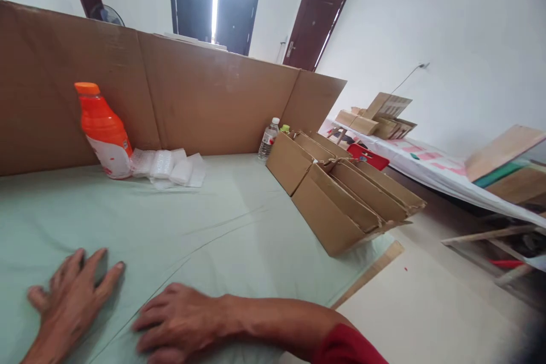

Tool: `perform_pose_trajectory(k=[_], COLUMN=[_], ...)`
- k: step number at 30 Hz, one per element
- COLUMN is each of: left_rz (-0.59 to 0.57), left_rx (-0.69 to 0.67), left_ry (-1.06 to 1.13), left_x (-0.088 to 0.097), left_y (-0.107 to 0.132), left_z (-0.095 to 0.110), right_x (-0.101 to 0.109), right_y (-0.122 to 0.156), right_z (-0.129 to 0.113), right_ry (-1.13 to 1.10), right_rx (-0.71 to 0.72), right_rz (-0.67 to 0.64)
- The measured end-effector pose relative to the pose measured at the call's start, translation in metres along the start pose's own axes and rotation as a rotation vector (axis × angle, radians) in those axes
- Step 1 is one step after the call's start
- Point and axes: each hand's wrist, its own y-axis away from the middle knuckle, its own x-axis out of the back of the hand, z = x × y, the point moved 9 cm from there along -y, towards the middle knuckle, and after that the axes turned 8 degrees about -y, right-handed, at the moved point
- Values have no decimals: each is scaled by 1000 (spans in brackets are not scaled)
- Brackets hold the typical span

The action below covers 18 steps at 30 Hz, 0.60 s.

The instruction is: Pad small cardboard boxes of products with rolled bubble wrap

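My left hand [70, 301] lies flat on the pale green cloth [222, 222] at the lower left, fingers spread and empty. Beside it, my right hand [177, 321] rests palm down on the cloth, reaching in from the right with its fingers stretched leftward and holding nothing. An orange bottle [104, 131] with an orange cap stands at the back left against the cardboard wall [205, 102]. Folded bubble wrap pieces [168, 166] lie right next to the bottle. Both hands are well short of these things.
Several flattened cardboard boxes [341, 193] lean in a row at the table's right edge. A clear water bottle [268, 139] stands behind them. A second table [430, 168] at the right carries more cardboard. Dark doors are in the far wall.
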Motion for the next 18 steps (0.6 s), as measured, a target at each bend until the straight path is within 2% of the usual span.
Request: perform_pose_trajectory(k=[1, 3, 4, 6, 7, 9, 11, 14, 16, 18], left_rz=[-27, -15, -25, -79, -116, -163, -152, 1, 95, 70], left_rx=[-35, -105, -180, -376, -493, -723, -947, -1185, -1227, -1210], left_ry=[-40, -82, -75, -14, 41, 152, 240, 293, 327, 436], left_x=[2, 12, 14, 14, 14, 16, 23, 32, 31, 23], left_y=[5, 15, 21, 39, 51, 80, 113, 156, 173, 179], left_z=[22, 64, 87, 132, 155, 195, 230, 266, 275, 272], right_x=[18, 70, 101, 160, 186, 224, 247, 261, 271, 281], right_y=[25, 81, 112, 171, 196, 240, 276, 306, 313, 313], right_z=[11, 46, 62, 78, 82, 88, 93, 99, 98, 95], right_ry=[-18, 11, 77, 326, 472, 744, 935, 1022, 1059, 1078], right_rx=[-85, -370, -513, -701, -774, -906, -1020, -1150, -1231, -1315], right_rz=[50, 239, 347, 479, 486, 407, 282, 132, 125, 158])
